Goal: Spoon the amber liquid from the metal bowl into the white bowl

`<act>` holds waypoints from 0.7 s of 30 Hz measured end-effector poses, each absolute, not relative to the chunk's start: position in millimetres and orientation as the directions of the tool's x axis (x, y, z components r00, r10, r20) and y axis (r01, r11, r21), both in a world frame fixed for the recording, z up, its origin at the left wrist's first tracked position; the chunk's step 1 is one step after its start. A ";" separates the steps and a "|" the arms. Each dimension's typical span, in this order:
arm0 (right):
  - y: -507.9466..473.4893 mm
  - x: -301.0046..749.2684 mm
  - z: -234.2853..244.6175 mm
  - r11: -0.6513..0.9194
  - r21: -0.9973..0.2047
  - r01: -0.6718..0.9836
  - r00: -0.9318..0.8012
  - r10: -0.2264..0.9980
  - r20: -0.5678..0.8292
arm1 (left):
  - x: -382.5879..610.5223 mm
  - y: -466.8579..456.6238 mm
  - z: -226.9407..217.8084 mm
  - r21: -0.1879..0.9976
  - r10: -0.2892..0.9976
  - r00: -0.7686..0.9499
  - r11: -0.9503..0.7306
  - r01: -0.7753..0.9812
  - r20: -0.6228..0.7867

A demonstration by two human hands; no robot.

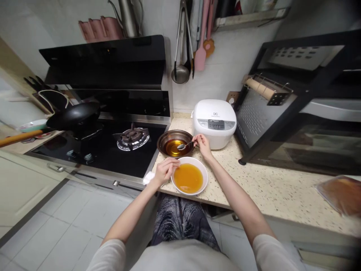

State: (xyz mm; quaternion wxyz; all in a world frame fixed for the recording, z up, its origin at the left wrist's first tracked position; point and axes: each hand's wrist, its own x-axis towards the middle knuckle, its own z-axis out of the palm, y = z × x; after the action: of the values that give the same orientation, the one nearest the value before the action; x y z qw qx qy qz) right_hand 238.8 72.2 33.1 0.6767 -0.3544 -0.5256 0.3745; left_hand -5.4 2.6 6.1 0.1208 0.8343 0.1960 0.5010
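Note:
My right hand (202, 146) is closed around the handle of a small metal spoon (182, 146). The spoon's head is over the dark metal bowl (161, 142), which holds clear amber liquid (172, 151); I cannot tell whether it dips into the liquid. Closer to me, a white bowl (205, 180) with orange-yellow liquid (188, 178) stands at the counter's front edge. At its left rim my left hand (166, 170) is closed, the fingertips pinching the rim.
A white rice cooker (214, 126) stands behind my right hand. To the left are a gas burner (133, 138) and a black wok (77, 114) on the hob. A white tissue (148, 178) lies beside my left hand. A black rack (254, 113) stands right, and a bagged brown item (342, 195) lies far right.

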 end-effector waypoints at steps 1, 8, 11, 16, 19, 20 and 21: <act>70.3 237.8 30.8 0.470 -0.874 -0.120 0.166 0.878 0.449 | -5.4 2.7 6.5 0.392 0.444 0.420 -0.896 0.208 0.792; 65.8 235.6 24.1 0.462 -0.884 -0.066 0.153 0.881 0.449 | -3.5 3.0 7.3 0.376 0.424 0.417 -0.905 0.196 0.804; 65.2 237.3 24.7 0.461 -0.884 -0.073 0.160 0.881 0.446 | -3.7 2.8 7.2 0.384 0.436 0.416 -0.900 0.206 0.798; 63.3 240.9 23.6 0.454 -0.887 -0.081 0.192 0.881 0.433 | -4.9 2.4 7.5 0.391 0.441 0.423 -0.897 0.205 0.791; 62.8 241.1 21.1 0.443 -0.892 -0.089 0.204 0.885 0.419 | -5.0 2.4 7.6 0.385 0.438 0.423 -0.899 0.209 0.793; 62.9 240.7 20.1 0.438 -0.894 -0.098 0.203 0.888 0.412 | -4.9 2.4 7.6 0.380 0.432 0.423 -0.902 0.206 0.796; 63.1 240.1 19.1 0.431 -0.895 -0.111 0.201 0.892 0.404 | -4.8 2.5 7.5 0.375 0.427 0.424 -0.904 0.204 0.799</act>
State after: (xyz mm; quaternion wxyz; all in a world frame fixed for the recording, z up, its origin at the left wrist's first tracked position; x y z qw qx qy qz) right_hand 240.1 63.1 19.1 0.6742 -0.3821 -0.5108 0.3722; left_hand -4.8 2.5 7.5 0.1110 0.8364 0.1884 0.5026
